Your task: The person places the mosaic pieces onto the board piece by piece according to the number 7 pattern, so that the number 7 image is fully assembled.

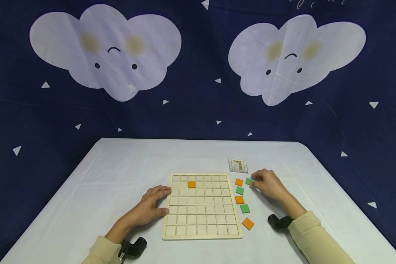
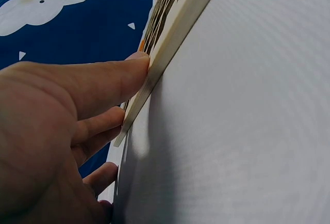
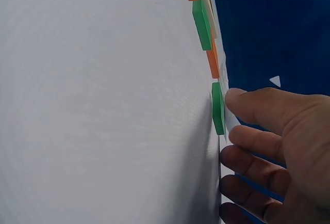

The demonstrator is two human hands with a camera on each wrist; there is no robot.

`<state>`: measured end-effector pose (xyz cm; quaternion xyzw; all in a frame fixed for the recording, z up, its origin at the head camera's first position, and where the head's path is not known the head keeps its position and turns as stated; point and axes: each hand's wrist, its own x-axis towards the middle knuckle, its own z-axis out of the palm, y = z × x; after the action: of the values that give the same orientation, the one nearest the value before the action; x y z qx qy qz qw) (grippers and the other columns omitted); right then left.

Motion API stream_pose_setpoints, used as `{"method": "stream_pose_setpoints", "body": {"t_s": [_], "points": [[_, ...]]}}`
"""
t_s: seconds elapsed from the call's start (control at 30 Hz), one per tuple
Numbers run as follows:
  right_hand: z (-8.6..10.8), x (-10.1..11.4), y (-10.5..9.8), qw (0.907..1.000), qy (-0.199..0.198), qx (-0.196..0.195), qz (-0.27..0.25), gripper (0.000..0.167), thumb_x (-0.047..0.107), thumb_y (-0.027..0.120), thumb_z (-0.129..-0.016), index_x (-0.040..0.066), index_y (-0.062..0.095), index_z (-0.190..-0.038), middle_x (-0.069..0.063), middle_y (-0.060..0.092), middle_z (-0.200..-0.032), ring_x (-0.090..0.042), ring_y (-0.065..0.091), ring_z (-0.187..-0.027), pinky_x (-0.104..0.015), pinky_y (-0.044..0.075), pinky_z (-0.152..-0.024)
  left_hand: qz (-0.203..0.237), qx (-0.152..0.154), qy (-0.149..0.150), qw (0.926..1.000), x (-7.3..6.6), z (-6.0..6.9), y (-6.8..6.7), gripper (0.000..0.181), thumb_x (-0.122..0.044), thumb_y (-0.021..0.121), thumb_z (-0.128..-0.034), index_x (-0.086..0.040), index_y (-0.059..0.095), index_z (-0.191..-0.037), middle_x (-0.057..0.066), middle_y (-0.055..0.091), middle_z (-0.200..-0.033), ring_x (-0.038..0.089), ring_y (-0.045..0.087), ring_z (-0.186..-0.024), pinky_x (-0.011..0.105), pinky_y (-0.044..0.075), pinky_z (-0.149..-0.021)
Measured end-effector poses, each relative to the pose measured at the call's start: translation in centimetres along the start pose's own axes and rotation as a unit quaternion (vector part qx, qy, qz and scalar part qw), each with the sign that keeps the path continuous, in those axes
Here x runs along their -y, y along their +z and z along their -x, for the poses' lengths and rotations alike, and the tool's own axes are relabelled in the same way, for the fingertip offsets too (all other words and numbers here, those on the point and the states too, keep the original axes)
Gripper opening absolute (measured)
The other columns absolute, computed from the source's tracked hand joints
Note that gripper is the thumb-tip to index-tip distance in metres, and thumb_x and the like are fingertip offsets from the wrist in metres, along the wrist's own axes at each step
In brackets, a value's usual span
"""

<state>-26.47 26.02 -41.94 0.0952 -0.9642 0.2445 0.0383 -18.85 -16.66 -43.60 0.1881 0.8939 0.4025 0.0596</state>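
A pale wooden grid board (image 1: pixel 201 237) lies on the white table. One orange square tile (image 1: pixel 191 184) sits in a cell of its second row from the far edge. My left hand (image 1: pixel 149 206) rests at the board's left edge, thumb and fingers spread; the left wrist view shows the thumb (image 2: pixel 116 82) against the rim. Right of the board, my right hand (image 1: pixel 269 184) is over a green tile (image 1: pixel 249 181) lying on the table. In the right wrist view, thumb and index finger stand apart close to that green tile (image 3: pixel 217 108); whether they touch it I cannot tell.
More loose tiles line the board's right side: an orange tile (image 1: pixel 239 182), a green tile (image 1: pixel 239 190), and several others down to an orange tile (image 1: pixel 248 223). Behind them lies a small printed grid card (image 1: pixel 238 165). A dark blue cloud-patterned cloth (image 1: pixel 198 110) hangs beyond the table.
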Motion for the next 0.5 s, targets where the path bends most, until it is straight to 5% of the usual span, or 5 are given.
{"method": "stream_pose_setpoints", "body": {"t_s": [0.5], "points": [[-0.14, -0.37, 0.52, 0.9997, 0.015, 0.01, 0.016, 0.031, 0.018, 0.069, -0.08, 0.003, 0.069, -0.107, -0.013, 0.063, -0.104, -0.025, 0.048, -0.094, -0.041, 0.04, -0.082, -0.009, -0.005, 0.001, 0.9999, 0.17, -0.04, 0.1, 0.062, -0.024, 0.072, -0.0817, -0.009, 0.049, -0.137, 0.007, 0.037, -0.149, 0.036, 0.019, -0.142, 0.065, 0.014, -0.11]]}}
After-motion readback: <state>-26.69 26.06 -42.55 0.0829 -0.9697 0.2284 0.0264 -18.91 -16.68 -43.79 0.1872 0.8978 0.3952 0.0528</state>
